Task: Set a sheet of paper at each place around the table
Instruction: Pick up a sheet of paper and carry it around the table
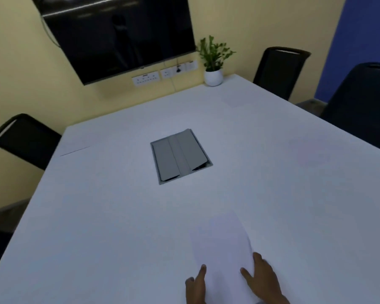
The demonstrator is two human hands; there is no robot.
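Two hands, left (195, 286) and right (261, 279), fingers spread flat on one sheet (222, 244); table (119, 216); three chairs (24, 139).

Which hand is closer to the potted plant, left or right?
Right. The right hand lies on the sheet's right edge, on the plant's side; the left hand is at its left edge, slightly farther.

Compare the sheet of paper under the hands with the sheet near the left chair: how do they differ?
The near sheet lies under the left hand and right hand; the far sheet lies untouched. The near sheet shows its whole outline; the far sheet shows mostly one dark edge. Both are white and flat on the table.
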